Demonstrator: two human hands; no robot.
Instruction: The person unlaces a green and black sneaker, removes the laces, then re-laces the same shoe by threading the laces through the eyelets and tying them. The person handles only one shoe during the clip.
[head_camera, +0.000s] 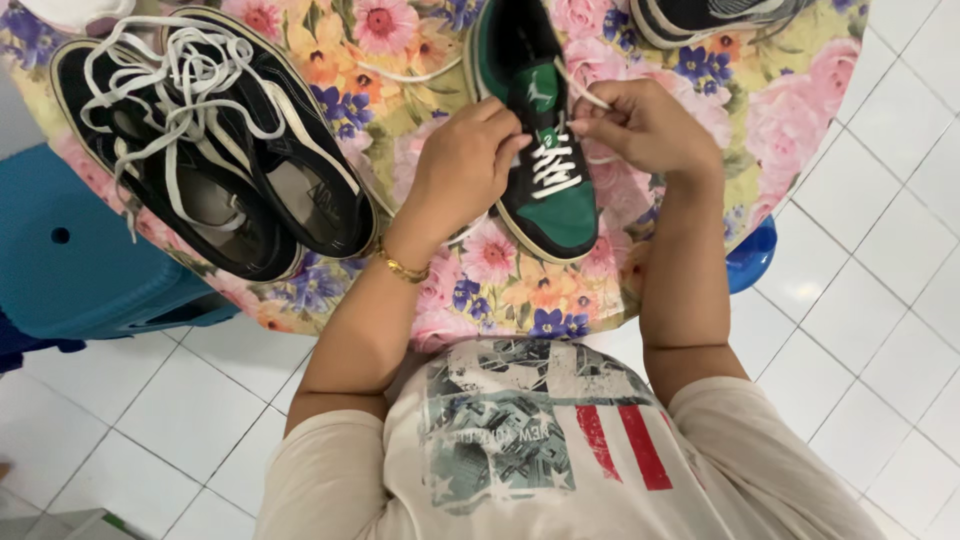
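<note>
only the lower few eyelet rows of the green and black sneaker (545, 150) on the flowered table (800, 110) laced so far, upper rows left open, white lace (585, 95) pinched by right hand (645, 125), left hand (465, 165) closed beside the tongue.

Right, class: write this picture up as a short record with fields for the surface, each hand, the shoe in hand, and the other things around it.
Surface: round table with a flowered cloth
Left hand: resting on the side of the green and black shoe, fingers at the laces
Right hand: pinching a white lace beside the shoe's tongue
Wrist: gold bracelet on the left
Other shoes: pair of black shoes with loose white laces, at the left of the table
Beside the table: blue stool
Floor: white tiles
</note>
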